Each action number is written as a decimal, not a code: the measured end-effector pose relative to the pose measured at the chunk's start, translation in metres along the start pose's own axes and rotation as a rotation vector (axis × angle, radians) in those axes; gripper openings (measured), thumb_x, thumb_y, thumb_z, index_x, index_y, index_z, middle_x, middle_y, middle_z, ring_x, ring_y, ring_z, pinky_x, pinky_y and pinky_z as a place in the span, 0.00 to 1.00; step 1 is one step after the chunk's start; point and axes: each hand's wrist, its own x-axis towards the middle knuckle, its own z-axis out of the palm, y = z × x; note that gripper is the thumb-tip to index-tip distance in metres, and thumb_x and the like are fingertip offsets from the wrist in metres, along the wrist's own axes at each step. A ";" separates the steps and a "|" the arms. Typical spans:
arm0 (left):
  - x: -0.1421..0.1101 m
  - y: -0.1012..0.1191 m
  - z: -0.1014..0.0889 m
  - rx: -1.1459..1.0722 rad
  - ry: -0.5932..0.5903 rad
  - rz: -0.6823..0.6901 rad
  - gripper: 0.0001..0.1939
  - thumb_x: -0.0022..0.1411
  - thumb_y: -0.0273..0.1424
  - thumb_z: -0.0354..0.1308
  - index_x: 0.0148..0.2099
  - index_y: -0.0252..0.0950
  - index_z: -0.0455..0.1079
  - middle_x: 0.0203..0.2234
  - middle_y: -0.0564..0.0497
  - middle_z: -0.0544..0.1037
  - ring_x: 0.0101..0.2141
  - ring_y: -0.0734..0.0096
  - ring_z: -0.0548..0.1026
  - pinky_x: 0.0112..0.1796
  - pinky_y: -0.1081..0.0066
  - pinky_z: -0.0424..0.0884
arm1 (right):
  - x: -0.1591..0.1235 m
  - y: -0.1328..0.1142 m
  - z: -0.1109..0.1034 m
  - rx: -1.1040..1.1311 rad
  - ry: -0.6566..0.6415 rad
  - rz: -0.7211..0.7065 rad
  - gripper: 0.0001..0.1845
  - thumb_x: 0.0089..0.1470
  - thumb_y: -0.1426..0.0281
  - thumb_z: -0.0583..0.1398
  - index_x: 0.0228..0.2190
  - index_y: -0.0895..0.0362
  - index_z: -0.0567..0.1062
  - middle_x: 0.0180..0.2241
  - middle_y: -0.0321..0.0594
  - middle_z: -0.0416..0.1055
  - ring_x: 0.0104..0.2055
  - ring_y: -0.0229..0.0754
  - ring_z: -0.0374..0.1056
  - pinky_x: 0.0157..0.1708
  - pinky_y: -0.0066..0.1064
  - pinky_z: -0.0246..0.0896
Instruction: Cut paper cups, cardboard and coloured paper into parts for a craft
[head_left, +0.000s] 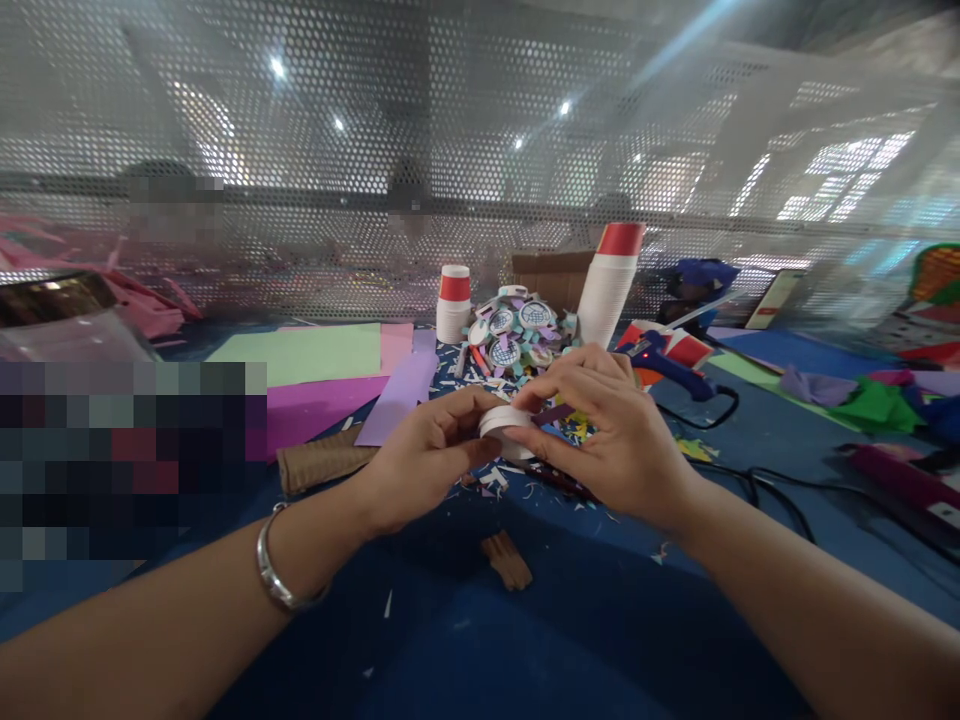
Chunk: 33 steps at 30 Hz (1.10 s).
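And here's the small white ring (pixel 506 425), round and shallow, right in the middle, held up just above the blue surface (pixel 375 620). The left hand (pixel 431 450) pinches its 9 o'clock side, thumb below and curled fingers above; the right hand (pixel 622 430) has the 3 o'clock side between thumb and fingertips. It looks like paper or thin card, so I'd call it very light, fairly stiff around the wall, not slippery, but easy to dent. Best hold? Opposite sides of the rim, soft pressure, no squeezing across the middle!

Outward from the ring, then. At 12 o'clock, a heap of round pieces (pixel 504 350), some showing blue patterns, among pastel scraps. A short stack of red-and-white cups (pixel 454 315) stands at 11, a taller, leaning stack (pixel 611 290) at 1. Over at 2, what looks like a blue glue gun (pixel 671 370), a red light glowing on it; black cable (pixel 787 480) snakes out towards 3 and 4. Down at 6, a scrap of brown cardboard (pixel 508 560); at 9, a ribbed brown piece (pixel 322 462). And round at 10, a lilac strip (pixel 401 395) with a pale green sheet (pixel 315 352) beyond.

Any writing? The ring shows none, the cups no readable brand, and the blue markings on the discs are too small to make out.
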 end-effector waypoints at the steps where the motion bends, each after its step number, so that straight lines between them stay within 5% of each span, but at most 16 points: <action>1: 0.000 -0.001 -0.001 0.008 -0.001 -0.003 0.06 0.58 0.27 0.61 0.39 0.36 0.70 0.32 0.53 0.71 0.35 0.73 0.69 0.38 0.71 0.66 | 0.000 0.001 0.000 0.010 -0.013 0.005 0.08 0.53 0.65 0.66 0.32 0.55 0.74 0.28 0.37 0.72 0.38 0.44 0.64 0.41 0.40 0.54; 8: 0.000 -0.001 -0.004 0.087 0.021 0.004 0.10 0.61 0.28 0.59 0.45 0.37 0.66 0.34 0.52 0.74 0.35 0.72 0.71 0.36 0.72 0.66 | 0.002 0.006 -0.003 0.159 -0.129 0.053 0.07 0.54 0.66 0.64 0.35 0.55 0.74 0.32 0.39 0.71 0.38 0.44 0.65 0.40 0.39 0.61; 16: -0.001 0.001 -0.007 0.413 0.119 0.121 0.11 0.64 0.33 0.56 0.49 0.39 0.70 0.39 0.49 0.78 0.40 0.68 0.75 0.42 0.68 0.69 | 0.000 0.007 -0.002 0.184 -0.109 0.123 0.09 0.54 0.65 0.64 0.35 0.55 0.73 0.32 0.38 0.70 0.36 0.42 0.66 0.38 0.36 0.64; 33: -0.003 0.003 -0.006 0.419 0.114 0.132 0.14 0.64 0.33 0.57 0.52 0.41 0.73 0.44 0.47 0.80 0.43 0.65 0.77 0.43 0.67 0.71 | -0.001 0.004 0.001 0.169 -0.110 0.009 0.06 0.56 0.70 0.62 0.37 0.55 0.73 0.29 0.36 0.72 0.34 0.41 0.64 0.38 0.36 0.60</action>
